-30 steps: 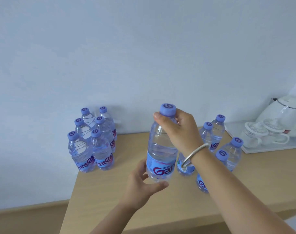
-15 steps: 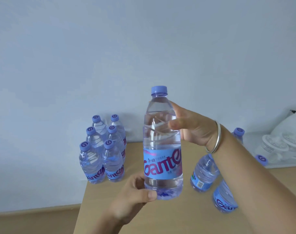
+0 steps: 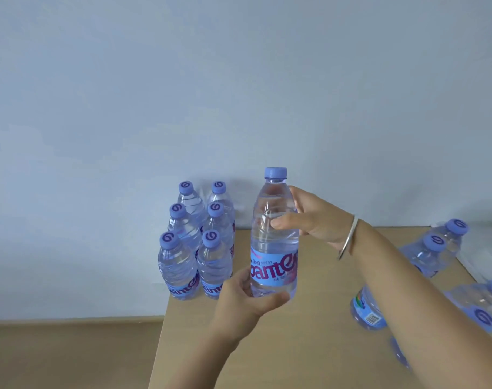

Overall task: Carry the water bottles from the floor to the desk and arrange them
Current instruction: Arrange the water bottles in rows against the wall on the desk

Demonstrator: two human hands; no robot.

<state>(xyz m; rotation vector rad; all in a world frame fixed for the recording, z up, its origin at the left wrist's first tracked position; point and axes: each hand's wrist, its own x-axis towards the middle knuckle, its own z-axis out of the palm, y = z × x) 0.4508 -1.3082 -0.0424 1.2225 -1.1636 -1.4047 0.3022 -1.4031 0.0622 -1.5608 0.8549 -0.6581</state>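
Water filled the clear plastic bottle with the lilac cap and blue label [image 3: 274, 234] almost to the neck, so I judged it heavy, its thin wall yielding and slick. It was upright in the air above the pale wooden desk [image 3: 309, 346]. My left hand [image 3: 243, 301] cupped its base, fingers curled round it; my right hand [image 3: 312, 220] wrapped the ribbed shoulder. That two-point hold seemed soundest. Just beside it stood the block of six matching bottles [image 3: 195, 248].
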